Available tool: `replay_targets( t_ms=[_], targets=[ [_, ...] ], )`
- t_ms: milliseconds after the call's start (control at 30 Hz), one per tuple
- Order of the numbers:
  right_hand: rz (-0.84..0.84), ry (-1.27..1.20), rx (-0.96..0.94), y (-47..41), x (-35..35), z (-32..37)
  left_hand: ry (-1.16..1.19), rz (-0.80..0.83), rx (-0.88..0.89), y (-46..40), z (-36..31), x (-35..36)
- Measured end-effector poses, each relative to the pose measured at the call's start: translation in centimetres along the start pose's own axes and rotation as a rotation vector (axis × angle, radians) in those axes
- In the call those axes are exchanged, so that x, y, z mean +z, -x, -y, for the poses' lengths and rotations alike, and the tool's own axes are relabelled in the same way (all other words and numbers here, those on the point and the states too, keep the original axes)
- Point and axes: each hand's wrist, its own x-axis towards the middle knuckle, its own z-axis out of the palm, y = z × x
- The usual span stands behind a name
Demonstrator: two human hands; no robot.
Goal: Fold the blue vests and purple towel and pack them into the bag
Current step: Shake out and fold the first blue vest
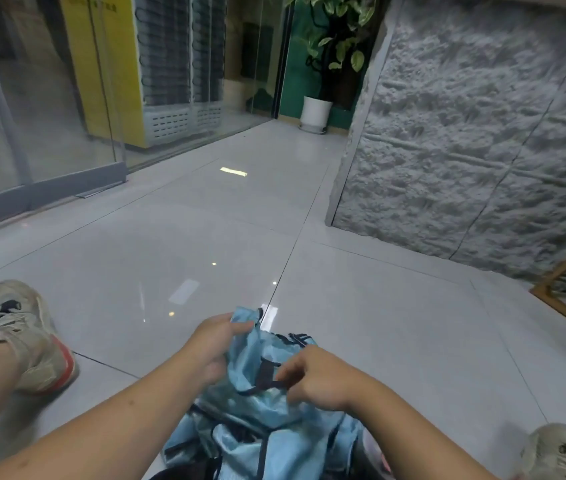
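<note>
Blue vests [260, 403], dark-trimmed, gripped by left hand [210, 344] and right hand [312, 377].

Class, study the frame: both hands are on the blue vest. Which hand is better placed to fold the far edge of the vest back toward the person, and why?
Probably the left hand. It already grips the far top edge of the blue vest, raised off the floor. The right hand pinches the dark trim nearer the body.

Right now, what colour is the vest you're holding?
The vest is light blue with dark navy trim, seen best in the head view, held by both hands.
</note>
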Motion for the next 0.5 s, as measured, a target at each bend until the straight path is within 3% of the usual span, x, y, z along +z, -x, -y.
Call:
replay_targets(
  t_ms=[133, 267, 367, 433, 500],
  targets=[
    [-0.432, -0.405, -0.041, 0.3, -2.9, 0.5, -0.178, 0.191, 0.308, 4.1, -4.3, 3.2],
    [-0.399, -0.83, -0.171, 1.3, -6.4, 3.2, -0.654, 0.403, 0.594, 8.0, -8.0, 7.1],
    [-0.45, -0.922, -0.129, 2.4, -9.0, 5.4, -0.831, 0.478, 0.683, 9.6, -9.8, 8.4],
    [-0.481, -0.924, -0.101, 3.3, -10.4, 6.4, -0.831, 0.449, 0.714, 10.4, -10.5, 8.4],
    [-0.494, -0.932, -0.129, 4.1, -11.5, 7.2, -0.659, 0.395, 0.695, 11.3, -11.3, 8.1]
  ],
)
